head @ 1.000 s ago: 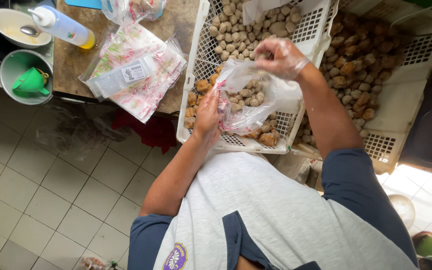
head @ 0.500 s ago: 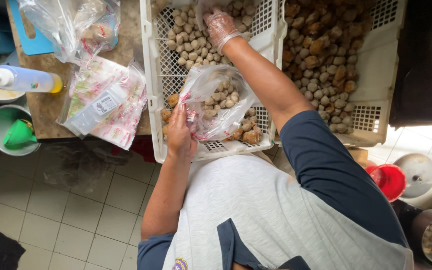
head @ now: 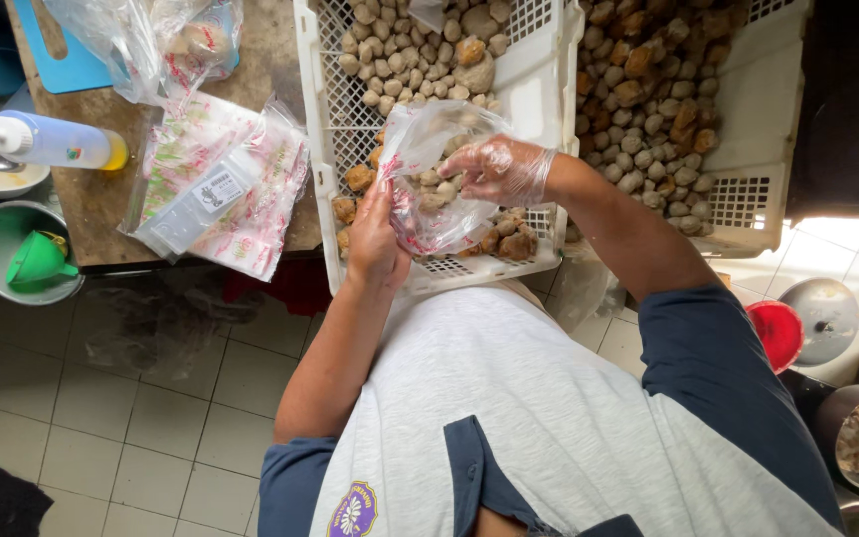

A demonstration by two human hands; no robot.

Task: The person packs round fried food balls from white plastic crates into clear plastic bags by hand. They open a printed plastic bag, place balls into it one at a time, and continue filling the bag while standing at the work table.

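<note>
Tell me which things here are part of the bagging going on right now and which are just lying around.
In use:
left hand holding the clear plastic bag open
gloved right hand at the bag's mouth
white crate of pale and brown food balls

Lying about:
stack of printed bags
squeeze bottle
green funnel in a bucket
red lid
</note>
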